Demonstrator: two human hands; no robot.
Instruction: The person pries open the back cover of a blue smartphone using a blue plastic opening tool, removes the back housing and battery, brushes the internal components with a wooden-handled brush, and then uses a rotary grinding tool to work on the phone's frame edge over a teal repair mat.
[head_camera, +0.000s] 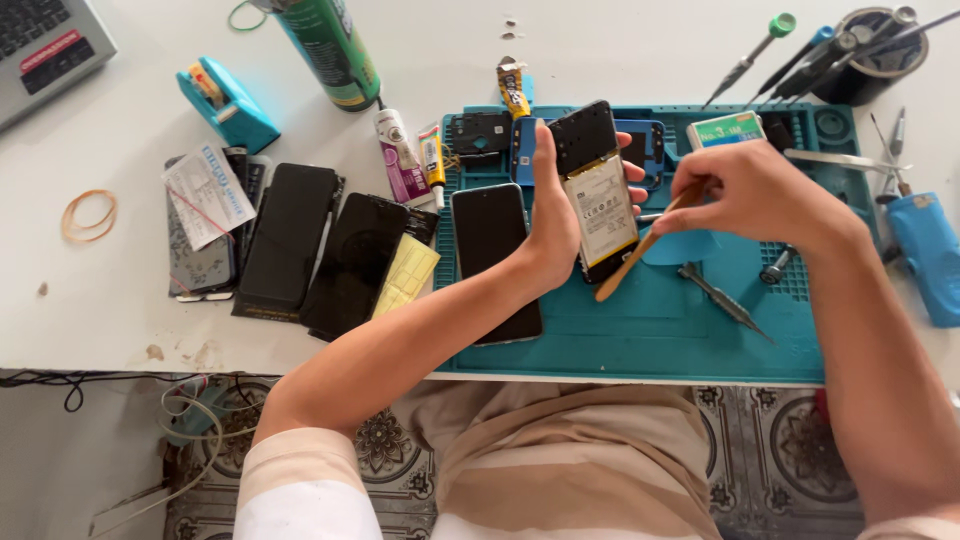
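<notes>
Opened phone in left hand, wooden stick in right hand.

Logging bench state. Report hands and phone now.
Left hand grips opened phone, battery showing. Right hand holds wooden pry stick beside its lower edge. Black phone lies just left on mat.

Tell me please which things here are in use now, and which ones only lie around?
In use:
- left hand holding the opened phone
- right hand holding the wooden stick

Lying around:
- black phone on the teal mat
- stacked screens
- glue tubes
- green can
- tape dispenser
- screwdriver
</notes>
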